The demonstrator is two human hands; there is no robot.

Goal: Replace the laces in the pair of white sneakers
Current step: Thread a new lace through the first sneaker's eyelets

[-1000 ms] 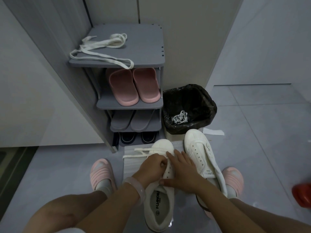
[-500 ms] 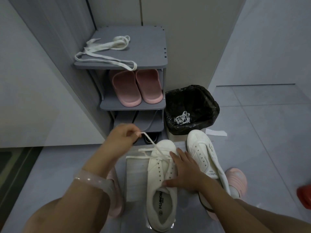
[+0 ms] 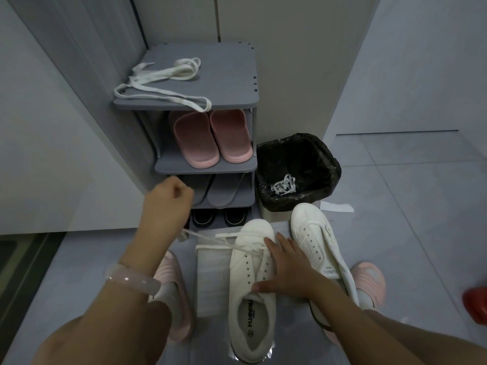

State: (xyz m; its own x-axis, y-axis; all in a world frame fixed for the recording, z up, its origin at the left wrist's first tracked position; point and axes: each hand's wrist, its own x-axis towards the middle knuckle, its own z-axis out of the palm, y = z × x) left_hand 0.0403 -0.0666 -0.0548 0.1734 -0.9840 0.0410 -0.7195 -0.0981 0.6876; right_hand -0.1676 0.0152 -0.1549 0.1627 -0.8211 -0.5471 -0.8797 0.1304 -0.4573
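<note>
Two white sneakers stand on the floor between my feet. The left sneaker [image 3: 250, 301] has a white lace [image 3: 226, 239] threaded through its front eyelets. My right hand [image 3: 284, 270] lies flat across its tongue, fingers straight, holding it down. My left hand [image 3: 168, 198] is raised up and to the left in a fist, gripping one end of that lace; the strand runs taut from the shoe to behind my wrist. The right sneaker [image 3: 316, 238] has bare eyelets. A spare white lace [image 3: 163, 77] lies on top of the grey shoe rack [image 3: 237, 101].
A black-lined bin [image 3: 326, 164] right of the rack holds an old lace [image 3: 284, 184]. Pink slippers [image 3: 210, 138] and other shoes fill the rack's shelves. A pale sheet [image 3: 210, 275] lies under the left sneaker. A red object [image 3: 477, 304] sits at the right edge.
My left hand left the sneaker and pulled the lace end up and out to the left, drawing the strand taut. My right hand stayed on the sneaker.
</note>
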